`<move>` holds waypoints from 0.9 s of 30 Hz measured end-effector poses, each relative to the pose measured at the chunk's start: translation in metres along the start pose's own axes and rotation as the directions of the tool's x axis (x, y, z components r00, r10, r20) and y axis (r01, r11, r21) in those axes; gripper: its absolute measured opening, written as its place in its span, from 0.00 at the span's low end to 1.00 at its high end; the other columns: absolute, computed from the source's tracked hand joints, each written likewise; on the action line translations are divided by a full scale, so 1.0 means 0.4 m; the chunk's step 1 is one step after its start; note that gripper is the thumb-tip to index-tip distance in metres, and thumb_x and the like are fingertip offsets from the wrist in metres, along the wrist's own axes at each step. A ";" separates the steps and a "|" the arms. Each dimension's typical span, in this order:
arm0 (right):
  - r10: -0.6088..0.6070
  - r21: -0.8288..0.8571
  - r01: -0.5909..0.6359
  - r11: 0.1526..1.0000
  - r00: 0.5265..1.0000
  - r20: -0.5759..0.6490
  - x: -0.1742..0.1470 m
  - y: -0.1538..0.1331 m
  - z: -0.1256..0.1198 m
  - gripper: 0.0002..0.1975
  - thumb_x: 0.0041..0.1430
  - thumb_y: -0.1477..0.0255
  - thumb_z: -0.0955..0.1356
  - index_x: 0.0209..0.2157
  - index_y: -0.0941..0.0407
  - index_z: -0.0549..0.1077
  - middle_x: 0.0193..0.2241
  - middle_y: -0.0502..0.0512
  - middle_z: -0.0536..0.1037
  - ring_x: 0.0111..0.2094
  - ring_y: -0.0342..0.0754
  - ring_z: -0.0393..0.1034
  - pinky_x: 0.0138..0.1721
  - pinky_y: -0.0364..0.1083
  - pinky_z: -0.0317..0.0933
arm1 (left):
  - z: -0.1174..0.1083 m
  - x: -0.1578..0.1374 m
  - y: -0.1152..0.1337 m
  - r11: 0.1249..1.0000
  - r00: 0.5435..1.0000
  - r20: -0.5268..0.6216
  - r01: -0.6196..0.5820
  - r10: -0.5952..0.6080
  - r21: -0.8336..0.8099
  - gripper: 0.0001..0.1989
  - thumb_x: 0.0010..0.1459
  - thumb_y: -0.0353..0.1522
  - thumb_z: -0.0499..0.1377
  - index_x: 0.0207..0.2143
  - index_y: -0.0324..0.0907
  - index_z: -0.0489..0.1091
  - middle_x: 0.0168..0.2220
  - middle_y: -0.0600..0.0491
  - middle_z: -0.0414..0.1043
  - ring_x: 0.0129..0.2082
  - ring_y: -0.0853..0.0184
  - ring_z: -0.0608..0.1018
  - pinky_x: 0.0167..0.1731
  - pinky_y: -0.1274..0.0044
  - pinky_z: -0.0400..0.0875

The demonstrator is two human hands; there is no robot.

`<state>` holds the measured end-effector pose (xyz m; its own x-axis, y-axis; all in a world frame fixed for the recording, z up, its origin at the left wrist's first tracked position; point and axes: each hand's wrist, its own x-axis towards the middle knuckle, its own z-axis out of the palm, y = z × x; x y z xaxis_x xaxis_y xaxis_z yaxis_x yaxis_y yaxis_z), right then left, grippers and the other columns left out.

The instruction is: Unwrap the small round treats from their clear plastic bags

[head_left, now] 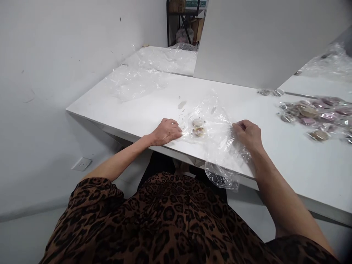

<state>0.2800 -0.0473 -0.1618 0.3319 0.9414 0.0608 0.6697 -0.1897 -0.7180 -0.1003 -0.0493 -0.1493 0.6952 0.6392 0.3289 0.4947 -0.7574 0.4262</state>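
A sheet of clear plastic film (220,113) is stretched between my two hands over the white table. My left hand (167,132) rests at the table's front edge, its fingers closed on the film's left side. Over on the right, my right hand (249,134) pinches the film between thumb and fingers. Between them, a small pair of round pieces (198,127), one greyish and one yellowish, lies at the film's left part; whether they are under or inside it I cannot tell. Part of the film hangs over the front edge.
Several wrapped pinkish and brown pieces (310,113) are heaped at the right of the white table (154,110). More crumpled clear film (134,82) lies at the back left. A grey panel (247,44) stands behind the table, and a dark shelf (168,25) beyond. A wall socket (81,164) is low left.
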 end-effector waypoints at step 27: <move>-0.158 0.655 0.098 0.749 0.987 0.033 0.042 -0.180 -0.083 0.27 0.51 0.50 0.76 0.32 0.50 0.58 0.38 0.59 0.82 0.24 0.45 0.71 0.22 0.45 0.54 | 0.102 0.228 -0.019 0.877 0.884 -0.141 0.400 -0.446 -0.267 0.28 0.75 0.40 0.44 0.67 0.31 0.61 0.59 0.37 0.71 0.58 0.59 0.74 0.61 0.70 0.66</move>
<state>0.2595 -0.0271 -0.0862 0.1998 0.9682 0.1503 0.0991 0.1327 -0.9862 -0.0196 0.0094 -0.1569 0.3202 0.9215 0.2196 0.5725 -0.3729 0.7302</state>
